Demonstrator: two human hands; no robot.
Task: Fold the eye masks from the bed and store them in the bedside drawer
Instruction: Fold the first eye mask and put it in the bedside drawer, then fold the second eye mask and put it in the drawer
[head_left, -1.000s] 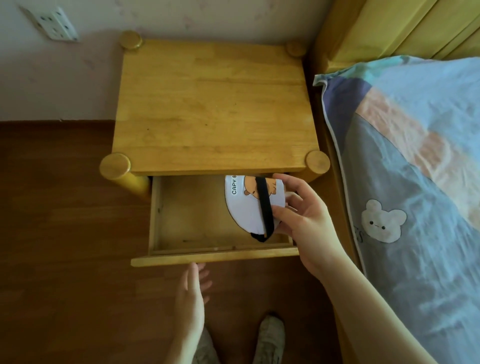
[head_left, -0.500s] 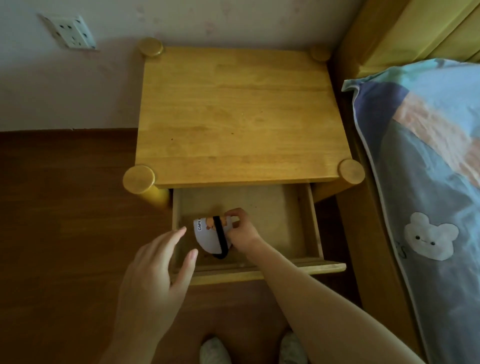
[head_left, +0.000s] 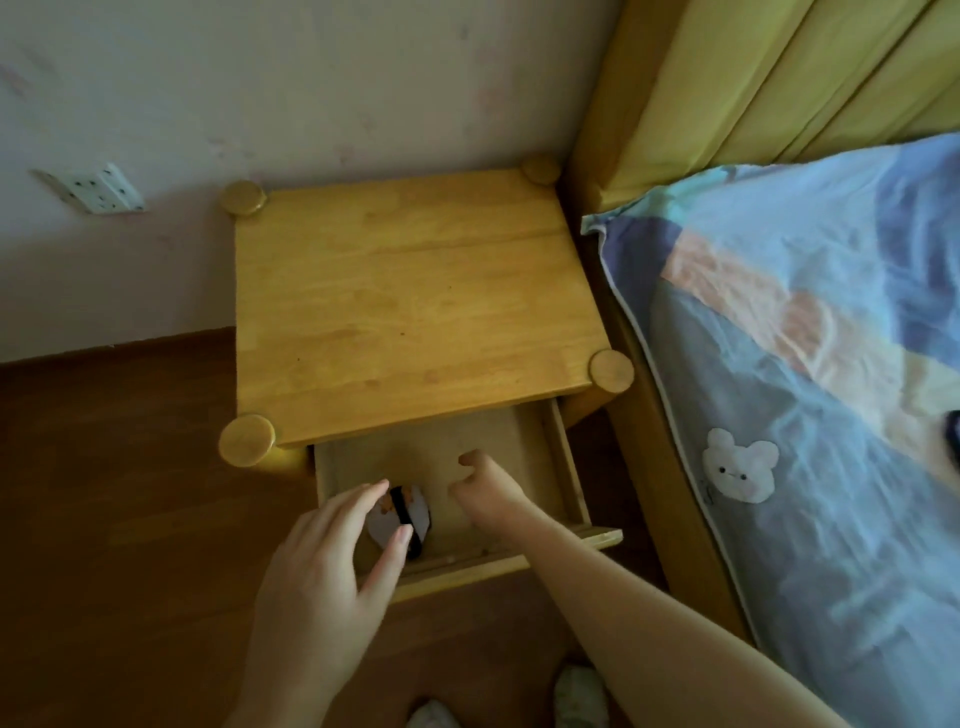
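Although the folded eye mask (head_left: 397, 519) now lies on the bottom of the open bedside drawer (head_left: 563, 467), near its front left corner, the job is not safe yet. The right hand (head_left: 485, 491) is inside the drawer, just beside the mask but apart from it, with loosely curled fingers that hold nothing. The left hand (head_left: 332, 577) hovers above the drawer front, fingers spread and empty, and it partly hides the mask from the camera.

Several things could go wrong from here. The mask is only folded, nothing keeps it closed, and its black strap (head_left: 404, 514) lies loose across it; if either hand brushes it while leaving, the fold may open. The strap could also catch on a fingertip and come out with the hand. If the left hand pushes the drawer shut while the right wrist is inside, the wrist may be pinched against the top of the nightstand (head_left: 415, 296). A hard push could make the light mask slide to the back.

At the right edge of the view, something dark (head_left: 953, 431) lies on the bed cover (head_left: 779, 338); it is too cut off to name.
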